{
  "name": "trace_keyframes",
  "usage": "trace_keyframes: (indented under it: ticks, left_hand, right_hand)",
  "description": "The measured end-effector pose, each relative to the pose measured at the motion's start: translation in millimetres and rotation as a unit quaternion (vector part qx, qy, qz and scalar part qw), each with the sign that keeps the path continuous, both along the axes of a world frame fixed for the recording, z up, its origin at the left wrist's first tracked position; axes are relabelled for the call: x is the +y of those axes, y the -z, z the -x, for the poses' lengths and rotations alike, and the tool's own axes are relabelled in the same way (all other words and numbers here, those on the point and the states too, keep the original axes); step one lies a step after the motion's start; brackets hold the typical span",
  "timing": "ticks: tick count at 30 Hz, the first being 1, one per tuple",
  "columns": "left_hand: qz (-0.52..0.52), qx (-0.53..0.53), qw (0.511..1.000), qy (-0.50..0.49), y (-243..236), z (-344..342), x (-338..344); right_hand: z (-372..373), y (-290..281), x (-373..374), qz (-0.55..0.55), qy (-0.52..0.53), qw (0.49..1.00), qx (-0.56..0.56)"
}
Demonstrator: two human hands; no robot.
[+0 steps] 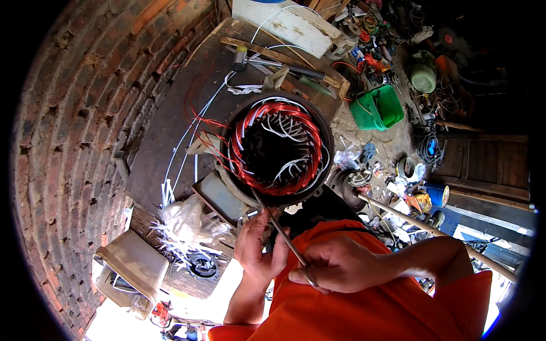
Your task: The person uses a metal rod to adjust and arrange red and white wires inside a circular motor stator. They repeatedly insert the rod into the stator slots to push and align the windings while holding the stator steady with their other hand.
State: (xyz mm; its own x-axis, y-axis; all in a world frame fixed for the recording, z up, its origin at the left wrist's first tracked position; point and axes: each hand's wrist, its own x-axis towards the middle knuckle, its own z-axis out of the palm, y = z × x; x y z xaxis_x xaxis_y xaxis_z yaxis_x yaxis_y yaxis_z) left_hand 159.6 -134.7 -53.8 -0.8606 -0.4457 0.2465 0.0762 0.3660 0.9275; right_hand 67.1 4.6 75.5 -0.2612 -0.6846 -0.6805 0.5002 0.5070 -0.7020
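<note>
A round metal motor stator [325,131] holds red wire windings [307,128] and white sleeving around its dark bore, with loose red leads trailing left. A thin metal rod [288,240] slants from the stator's lower rim toward me. My left hand [259,247] has its fingers around the rod's upper part, just below the rim. My right hand [333,264] grips the rod's lower end.
A dark board [159,148] bears a hammer [304,71] and white strips. A brick wall [68,125] curves at left. A beige container [131,264], a green bucket [364,111], a long pole [432,227] and cluttered parts surround me.
</note>
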Motion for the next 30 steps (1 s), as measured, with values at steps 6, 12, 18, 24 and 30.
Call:
trace_keyframes:
  ticks: [6, 12, 18, 24, 30]
  left_hand:
    - [0.012, 0.039, 0.999, 0.027, -9, -4, 9]
    - [0.094, 0.022, 0.995, 0.004, -16, 10, -27]
    - [0.46, -0.043, 0.873, 0.155, -49, 79, -98]
    - [0.505, -0.026, 0.825, 0.254, -51, 89, -119]
    - [0.479, 0.012, 0.825, 0.298, -42, 95, -135]
  right_hand:
    - [-3, -6, 26, 0.012, -0.036, 0.998, -0.048]
    - [-1, -9, 42, 0.03, 0.106, 0.981, -0.162]
    - [5, -1, 43, 0.064, 0.082, 0.981, -0.164]
    - [0, 2, 34, 0.075, 0.117, 0.974, -0.177]
    - [-5, 3, 22, 0.051, 0.101, 0.978, -0.173]
